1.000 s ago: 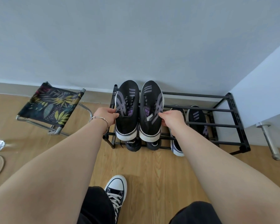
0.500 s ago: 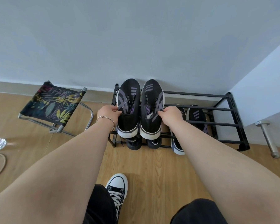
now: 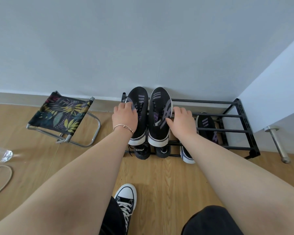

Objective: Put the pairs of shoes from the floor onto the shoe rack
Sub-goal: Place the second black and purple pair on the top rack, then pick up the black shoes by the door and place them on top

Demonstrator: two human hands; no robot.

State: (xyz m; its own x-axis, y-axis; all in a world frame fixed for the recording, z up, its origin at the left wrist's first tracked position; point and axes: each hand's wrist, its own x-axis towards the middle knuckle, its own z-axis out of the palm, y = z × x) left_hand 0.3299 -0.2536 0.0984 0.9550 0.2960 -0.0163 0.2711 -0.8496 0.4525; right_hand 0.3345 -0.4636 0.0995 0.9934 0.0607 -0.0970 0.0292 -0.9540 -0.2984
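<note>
A pair of black sneakers with grey stripes and white soles sits side by side on the top tier of the black metal shoe rack (image 3: 236, 116), at its left end, toes to the wall. My left hand (image 3: 125, 116) lies palm down on the left sneaker (image 3: 139, 97). My right hand (image 3: 182, 121) rests with fingers spread on the outer side of the right sneaker (image 3: 159, 102). Neither hand is closed around a shoe.
On the lower tier are a black pair (image 3: 142, 150) and a second striped pair (image 3: 206, 126). A leaf-print folding stool (image 3: 61, 112) stands left of the rack. A white cabinet (image 3: 278, 90) with a metal leg (image 3: 277, 143) is at the right. A bottle (image 3: 0, 153) and a cord (image 3: 2, 177) lie far left. A black-and-white high-top (image 3: 126, 197) is on my foot.
The sneakers were pushed back toward the wall on the top tier. Both hands let go of the shoes' sides and now lie on top of them.
</note>
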